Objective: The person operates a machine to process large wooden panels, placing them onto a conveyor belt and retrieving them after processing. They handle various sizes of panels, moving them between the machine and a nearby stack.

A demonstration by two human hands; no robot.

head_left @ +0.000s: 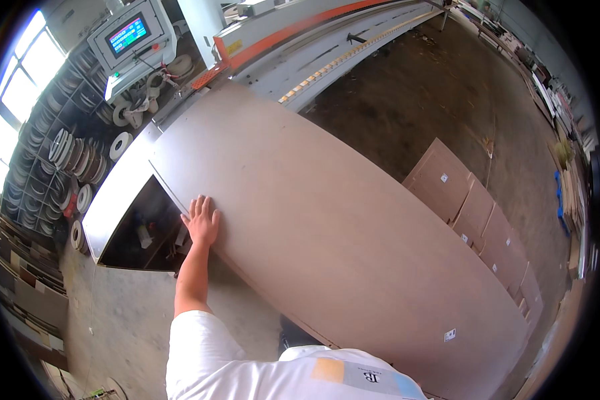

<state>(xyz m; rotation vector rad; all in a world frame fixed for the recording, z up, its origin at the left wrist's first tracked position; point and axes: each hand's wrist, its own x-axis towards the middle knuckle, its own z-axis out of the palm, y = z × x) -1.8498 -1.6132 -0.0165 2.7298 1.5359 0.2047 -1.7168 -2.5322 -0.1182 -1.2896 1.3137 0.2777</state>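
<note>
My left hand (203, 221) lies flat, fingers spread, on the near left edge of a large pale brown panel (313, 213). The long board stretches from the machine at the upper left down to the lower right. A small white label (450, 335) is stuck on its lower right part. At its far end the board lies against the machine's bed, beside a white metal side table (123, 180) with a dark opening. My right hand is not in view.
A control box with a lit screen (128, 35) stands at the upper left. Racks of edging rolls (67, 147) line the wall beneath the window. The machine has an orange stripe (280, 30) and a long roller track (353, 57). Flat brown panels with labels (440, 180) lie beyond the board.
</note>
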